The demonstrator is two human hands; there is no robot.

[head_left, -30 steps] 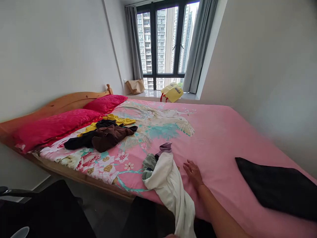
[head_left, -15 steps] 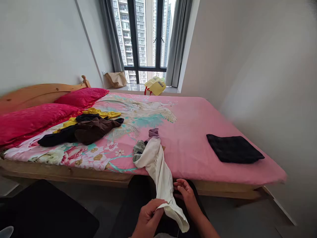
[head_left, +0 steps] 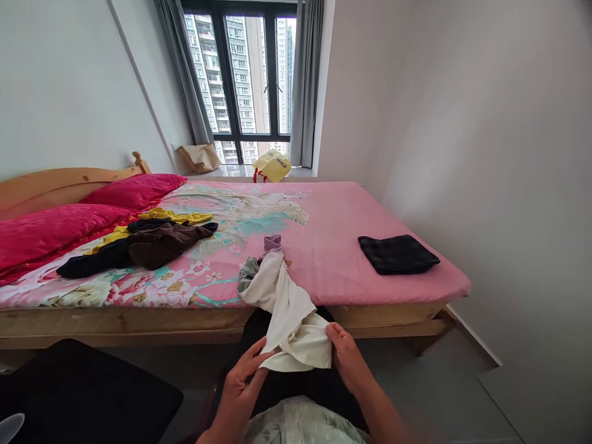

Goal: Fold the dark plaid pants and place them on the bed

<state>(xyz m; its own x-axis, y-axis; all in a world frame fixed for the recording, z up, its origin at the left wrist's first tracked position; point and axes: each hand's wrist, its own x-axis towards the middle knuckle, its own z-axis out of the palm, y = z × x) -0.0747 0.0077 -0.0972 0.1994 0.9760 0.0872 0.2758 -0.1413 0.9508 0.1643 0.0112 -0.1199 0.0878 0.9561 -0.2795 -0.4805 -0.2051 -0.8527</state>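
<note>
A white garment [head_left: 289, 302] stretches from the bed's near edge down over my lap, its lower end spread between my hands. My left hand [head_left: 243, 376] pinches the hem at its left corner. On the other side, my right hand [head_left: 346, 354] grips the right corner between thumb and fingers. The garment's far end lies on the bed beside a grey-green cloth [head_left: 248, 273] and a mauve cloth [head_left: 272, 242]. Which kind of garment it is, I cannot tell.
The pink bed [head_left: 324, 246] has a wooden frame. At left lie brown trousers-like clothes [head_left: 164, 245], a yellow cloth [head_left: 198, 217] and red pillows [head_left: 139, 191]. A folded black cloth [head_left: 398, 254] lies at right. A black chair seat [head_left: 83, 394] stands at lower left.
My right hand, free before, now holds the white garment's end. The end has been spread open between both hands. My left hand moved a little left, and the view shifted.
</note>
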